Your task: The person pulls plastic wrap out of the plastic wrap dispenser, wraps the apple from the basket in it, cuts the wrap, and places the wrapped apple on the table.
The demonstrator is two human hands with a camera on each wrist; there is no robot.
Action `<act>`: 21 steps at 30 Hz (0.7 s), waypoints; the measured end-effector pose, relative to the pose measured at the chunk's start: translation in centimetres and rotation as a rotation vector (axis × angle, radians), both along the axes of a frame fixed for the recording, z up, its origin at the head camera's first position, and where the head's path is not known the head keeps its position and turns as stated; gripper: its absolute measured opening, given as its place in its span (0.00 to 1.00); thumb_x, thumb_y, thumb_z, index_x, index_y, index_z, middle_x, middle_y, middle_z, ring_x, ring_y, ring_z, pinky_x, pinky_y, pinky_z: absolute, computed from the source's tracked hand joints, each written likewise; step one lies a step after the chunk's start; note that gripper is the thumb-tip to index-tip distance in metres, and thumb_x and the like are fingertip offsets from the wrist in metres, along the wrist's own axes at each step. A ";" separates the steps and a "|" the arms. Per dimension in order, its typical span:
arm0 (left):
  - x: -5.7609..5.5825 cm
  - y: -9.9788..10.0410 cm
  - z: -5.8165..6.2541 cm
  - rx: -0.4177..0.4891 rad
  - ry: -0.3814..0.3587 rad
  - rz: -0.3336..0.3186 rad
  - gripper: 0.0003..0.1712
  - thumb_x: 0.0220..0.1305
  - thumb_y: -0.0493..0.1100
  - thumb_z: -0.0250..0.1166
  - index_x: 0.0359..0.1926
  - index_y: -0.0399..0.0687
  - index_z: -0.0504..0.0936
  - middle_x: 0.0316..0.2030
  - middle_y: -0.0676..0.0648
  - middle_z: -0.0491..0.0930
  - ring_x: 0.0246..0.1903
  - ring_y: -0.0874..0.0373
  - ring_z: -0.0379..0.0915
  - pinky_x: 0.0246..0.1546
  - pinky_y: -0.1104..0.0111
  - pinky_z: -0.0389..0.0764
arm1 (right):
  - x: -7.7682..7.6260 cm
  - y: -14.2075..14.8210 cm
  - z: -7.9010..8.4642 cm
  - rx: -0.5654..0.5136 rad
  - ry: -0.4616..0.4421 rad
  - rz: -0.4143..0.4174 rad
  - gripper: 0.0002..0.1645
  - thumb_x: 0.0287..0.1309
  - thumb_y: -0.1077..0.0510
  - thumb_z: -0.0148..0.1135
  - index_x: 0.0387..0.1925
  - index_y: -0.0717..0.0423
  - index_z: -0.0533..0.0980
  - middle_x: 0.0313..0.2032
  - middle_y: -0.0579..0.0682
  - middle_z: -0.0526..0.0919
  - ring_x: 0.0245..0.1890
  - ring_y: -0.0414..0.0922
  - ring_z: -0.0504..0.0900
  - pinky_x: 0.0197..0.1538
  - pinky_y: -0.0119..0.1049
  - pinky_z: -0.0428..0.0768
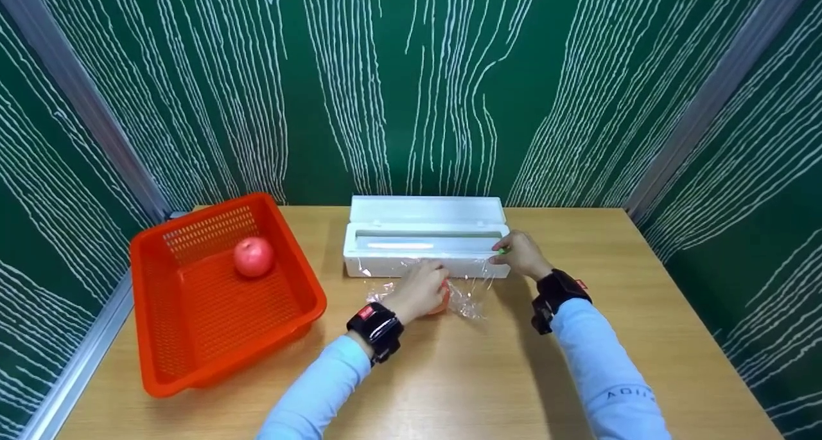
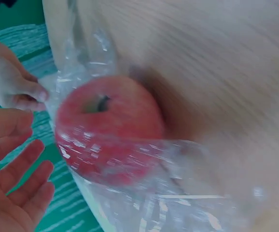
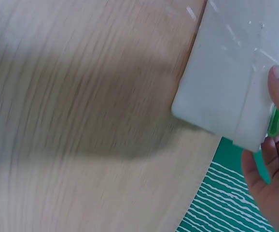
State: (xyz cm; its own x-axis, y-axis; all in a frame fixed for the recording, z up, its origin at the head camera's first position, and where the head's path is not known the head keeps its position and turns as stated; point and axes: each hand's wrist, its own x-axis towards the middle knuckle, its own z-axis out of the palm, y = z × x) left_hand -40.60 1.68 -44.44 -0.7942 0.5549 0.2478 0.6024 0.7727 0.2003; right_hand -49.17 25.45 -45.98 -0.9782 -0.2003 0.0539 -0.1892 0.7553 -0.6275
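Note:
A white cling film box stands at the back of the table with its lid raised. Clear cling film runs from its front and lies partly over a red apple on the table. My left hand is just above the apple; in the left wrist view its fingers are apart and loosely bent, gripping nothing. At the box's right end, my right hand pinches a small green slider between thumb and fingers. From the head view, the left hand hides most of the apple.
An orange plastic basket stands on the left side of the table, with another red apple inside. Green walls with white lines rise behind and on both sides of the wooden table.

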 end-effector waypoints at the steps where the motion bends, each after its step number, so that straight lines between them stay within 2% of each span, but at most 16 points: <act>1: -0.3 0.5 0.3 0.000 -0.010 -0.010 0.13 0.54 0.37 0.61 0.43 0.44 0.79 0.43 0.49 0.78 0.44 0.56 0.73 0.49 0.68 0.74 | -0.1 0.2 -0.1 -0.002 0.007 0.002 0.15 0.42 0.63 0.69 0.34 0.68 0.79 0.37 0.61 0.74 0.39 0.54 0.71 0.45 0.46 0.70; 5: -1.8 3.0 1.6 -0.027 -0.023 -0.051 0.15 0.54 0.33 0.60 0.44 0.44 0.80 0.42 0.48 0.79 0.43 0.56 0.74 0.48 0.69 0.75 | -0.3 1.0 -0.7 -0.014 0.055 0.034 0.16 0.40 0.61 0.70 0.32 0.68 0.80 0.35 0.61 0.74 0.37 0.55 0.71 0.41 0.42 0.69; 8: -3.3 5.1 1.9 -0.093 0.005 -0.088 0.16 0.52 0.31 0.60 0.44 0.44 0.81 0.40 0.48 0.80 0.42 0.56 0.76 0.45 0.70 0.77 | -0.2 1.5 -1.2 -0.053 0.056 0.043 0.16 0.40 0.59 0.71 0.32 0.66 0.80 0.34 0.59 0.74 0.37 0.54 0.71 0.38 0.38 0.68; 11: -4.8 7.2 1.6 -0.199 0.064 -0.116 0.17 0.53 0.31 0.59 0.44 0.47 0.82 0.38 0.49 0.81 0.39 0.57 0.77 0.39 0.71 0.78 | 0.1 2.0 -1.6 -0.116 0.033 0.047 0.16 0.40 0.58 0.71 0.32 0.64 0.81 0.32 0.55 0.74 0.35 0.50 0.70 0.36 0.34 0.68; 14: -6.1 9.1 1.1 -0.304 0.148 -0.131 0.16 0.54 0.34 0.60 0.44 0.51 0.81 0.38 0.50 0.80 0.38 0.58 0.77 0.36 0.71 0.79 | 0.2 2.3 -2.0 -0.166 0.058 0.058 0.13 0.38 0.61 0.72 0.29 0.64 0.81 0.28 0.52 0.72 0.32 0.46 0.68 0.34 0.31 0.65; 18: -7.6 11.2 0.6 -0.357 0.223 -0.117 0.12 0.54 0.38 0.62 0.41 0.54 0.82 0.38 0.51 0.78 0.38 0.59 0.76 0.38 0.72 0.78 | 0.1 2.6 -2.1 -0.199 0.142 0.089 0.10 0.34 0.66 0.72 0.21 0.66 0.78 0.23 0.52 0.68 0.27 0.43 0.63 0.31 0.30 0.61; 21: -8.4 12.1 0.2 -0.342 0.231 -0.095 0.12 0.52 0.39 0.63 0.39 0.56 0.84 0.38 0.51 0.77 0.37 0.58 0.74 0.39 0.72 0.77 | -0.2 2.7 -2.0 -0.193 0.174 0.093 0.11 0.33 0.68 0.71 0.18 0.66 0.73 0.22 0.50 0.68 0.26 0.42 0.63 0.30 0.29 0.61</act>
State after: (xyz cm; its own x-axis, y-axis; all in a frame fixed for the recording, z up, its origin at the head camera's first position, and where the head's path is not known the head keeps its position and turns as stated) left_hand -48.99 13.83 -44.26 -0.6802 0.7045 0.2026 0.6735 0.7097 -0.2067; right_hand -49.40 28.14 -47.96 -0.9288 -0.2585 0.2656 -0.3698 0.5994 -0.7099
